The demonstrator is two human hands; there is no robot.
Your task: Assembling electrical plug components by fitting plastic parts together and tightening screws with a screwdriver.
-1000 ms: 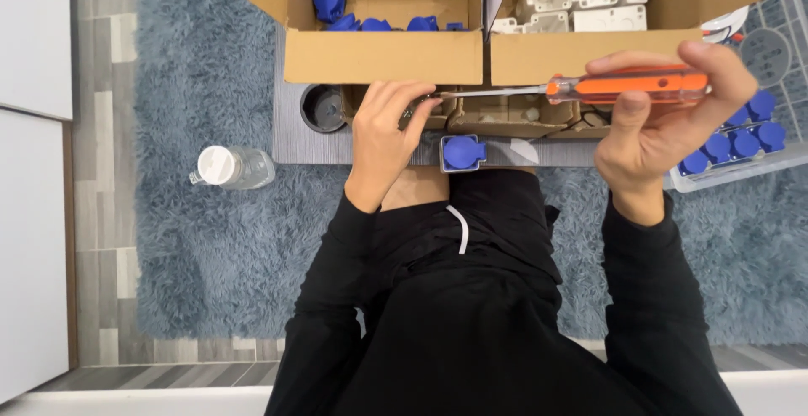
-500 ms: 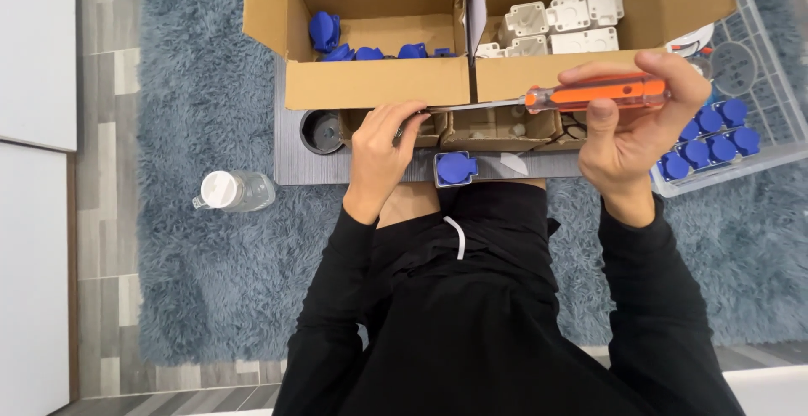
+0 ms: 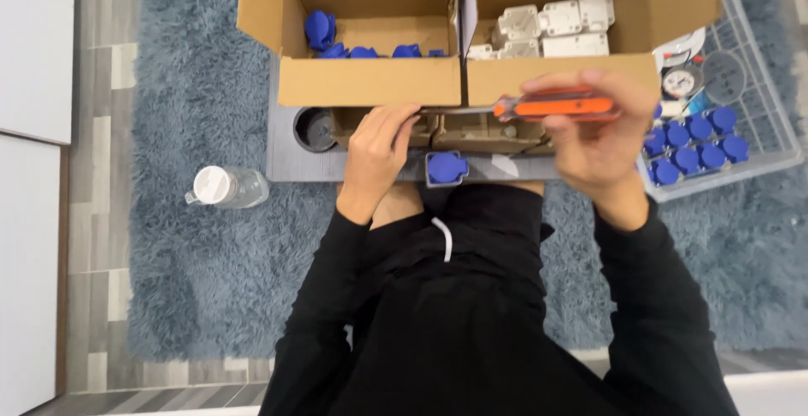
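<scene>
Overhead view, largest to smallest. I see a shaggy grey-blue rug (image 3: 194, 239) under a low grey table (image 3: 286, 151). Just beyond both hands stand two open cardboard boxes: the left box (image 3: 370, 88) holds blue parts, the right box (image 3: 555, 75) white housings (image 3: 547, 29). Outboard of the right hand, a wire tray (image 3: 757, 121) carries rows of blue caps (image 3: 690, 143). Outboard of the left hand lies a clear bottle (image 3: 231, 187) on the rug.

My right hand (image 3: 593, 143) has its grip closed around the orange-handled screwdriver (image 3: 555, 106), shaft level and pointing toward the left hand (image 3: 377, 155). That hand's grip is curled on a brown workpiece (image 3: 471, 134) at the table's edge; what its fingers pinch I cannot tell. One blue socket (image 3: 447, 168) sits between the hands, nearer me.

Judging by the stock, some pieces are finished; the present one appears mid-fastening.
</scene>
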